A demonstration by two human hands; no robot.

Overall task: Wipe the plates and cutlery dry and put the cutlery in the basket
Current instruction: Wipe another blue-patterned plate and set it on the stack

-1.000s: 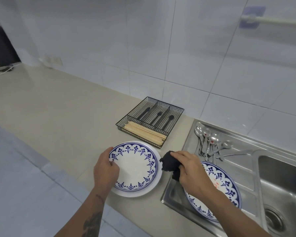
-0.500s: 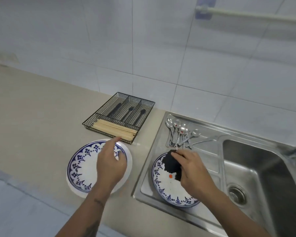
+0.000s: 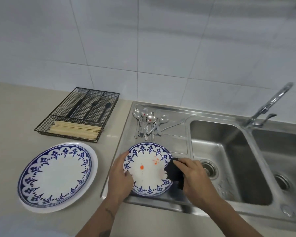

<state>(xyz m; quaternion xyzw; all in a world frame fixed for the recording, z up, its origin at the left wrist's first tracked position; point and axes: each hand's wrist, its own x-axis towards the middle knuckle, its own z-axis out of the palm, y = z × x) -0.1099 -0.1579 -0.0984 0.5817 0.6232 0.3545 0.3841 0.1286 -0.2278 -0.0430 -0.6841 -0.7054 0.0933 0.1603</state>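
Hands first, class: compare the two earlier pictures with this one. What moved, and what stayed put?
The left hand left the plate on the counter and now grips the rim of the stained plate on the drainboard. The right hand keeps holding the dark cloth. Spoons and basket stayed.

Stained plate (image 3: 148, 170) on sink drainboard (image 3: 174, 132) — left hand (image 3: 119, 177) gripping rim, right hand (image 3: 193, 178) pressing dark cloth (image 3: 173, 172); spoons (image 3: 148, 124) behind.

Basket (image 3: 79, 115) behind counter plate (image 3: 56, 175), spoons (image 3: 148, 122) behind drainboard plate (image 3: 148, 170) (possibly touching), basin (image 3: 229, 159) right.
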